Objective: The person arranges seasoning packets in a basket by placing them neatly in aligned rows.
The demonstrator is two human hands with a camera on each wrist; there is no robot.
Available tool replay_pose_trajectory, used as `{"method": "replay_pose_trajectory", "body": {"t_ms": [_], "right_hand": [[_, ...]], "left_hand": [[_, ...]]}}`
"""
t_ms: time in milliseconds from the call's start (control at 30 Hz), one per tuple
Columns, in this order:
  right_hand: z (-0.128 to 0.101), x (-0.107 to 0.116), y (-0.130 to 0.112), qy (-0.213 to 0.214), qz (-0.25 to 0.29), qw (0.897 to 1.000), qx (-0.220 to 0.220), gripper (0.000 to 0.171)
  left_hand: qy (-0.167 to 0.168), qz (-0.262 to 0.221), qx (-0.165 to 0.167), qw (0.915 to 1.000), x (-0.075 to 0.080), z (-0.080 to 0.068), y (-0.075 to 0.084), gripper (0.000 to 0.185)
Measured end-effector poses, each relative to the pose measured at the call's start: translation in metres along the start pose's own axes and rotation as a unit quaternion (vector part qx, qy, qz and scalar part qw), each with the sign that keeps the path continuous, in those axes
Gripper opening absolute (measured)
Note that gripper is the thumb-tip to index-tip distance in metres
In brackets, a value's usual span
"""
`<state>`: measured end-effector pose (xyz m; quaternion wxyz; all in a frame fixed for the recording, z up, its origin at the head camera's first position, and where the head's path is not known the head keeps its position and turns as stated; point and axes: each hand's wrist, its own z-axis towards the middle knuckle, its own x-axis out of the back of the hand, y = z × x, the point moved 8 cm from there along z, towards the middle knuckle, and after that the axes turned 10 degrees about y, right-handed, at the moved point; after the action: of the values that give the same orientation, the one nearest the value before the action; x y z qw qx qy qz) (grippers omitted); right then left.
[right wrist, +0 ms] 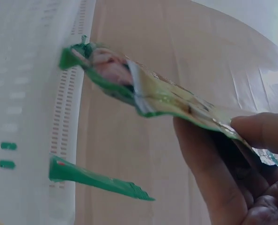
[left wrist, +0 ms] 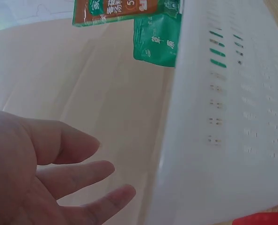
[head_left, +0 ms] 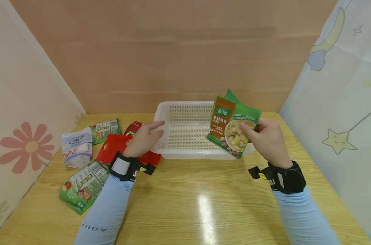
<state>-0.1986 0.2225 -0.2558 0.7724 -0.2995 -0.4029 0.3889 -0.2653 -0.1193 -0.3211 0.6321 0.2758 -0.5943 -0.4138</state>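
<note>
**Over the basket: two packets in a thin pinch**

Above the right end of the white basket (head_left: 185,131), right hand (head_left: 269,141) pinches a green-and-brown soup packet (head_left: 232,127), thumb on the face, fingers behind. A second green packet (head_left: 231,96) peeks out behind it; the right wrist view shows the two fanned apart, the rear one sticking out lower, and I can't tell how firmly it is caught. Left hand (head_left: 145,137) is open, fingers relaxed, holding nothing, hovering at the basket's left rim over the red packets (head_left: 116,148); contact with the rim cannot be told. Basket looks empty inside.

Risks, as a judgement:
- Rear packet may slip out of the pinch, since the grip sits at one edge and the packets are splayed; it could fall on the rim or outside the basket.
- Packets hang over the basket's near right corner, not its middle, so a release here could land them half on the rim or on the tabletop (head_left: 204,204).
- Left hand so near the rim could nudge the light basket sideways.

Other packets lie at left: a white pouch (head_left: 77,146), a green packet (head_left: 105,130) behind it, another green one (head_left: 82,185) near the left sleeve.
</note>
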Motion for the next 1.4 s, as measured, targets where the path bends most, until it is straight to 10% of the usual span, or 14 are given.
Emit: {"method": "replay_pose_trajectory", "body": {"t_ms": [667,1167,1400], "right_hand": [[0.007,-0.024,0.009,0.0,0.058,0.995,-0.081,0.039],[0.052,-0.06,0.025,-0.135,-0.014,0.972,-0.192,0.041],[0.07,-0.072,0.025,-0.176,-0.127,0.966,-0.141,0.023]], "left_hand": [[-0.016,-0.002,-0.027,0.9995,-0.004,0.001,0.002,0.045],[-0.017,-0.002,-0.025,0.9995,0.004,0.002,-0.001,0.047],[-0.015,-0.001,-0.019,0.9997,0.007,0.003,-0.004,0.046]]}}
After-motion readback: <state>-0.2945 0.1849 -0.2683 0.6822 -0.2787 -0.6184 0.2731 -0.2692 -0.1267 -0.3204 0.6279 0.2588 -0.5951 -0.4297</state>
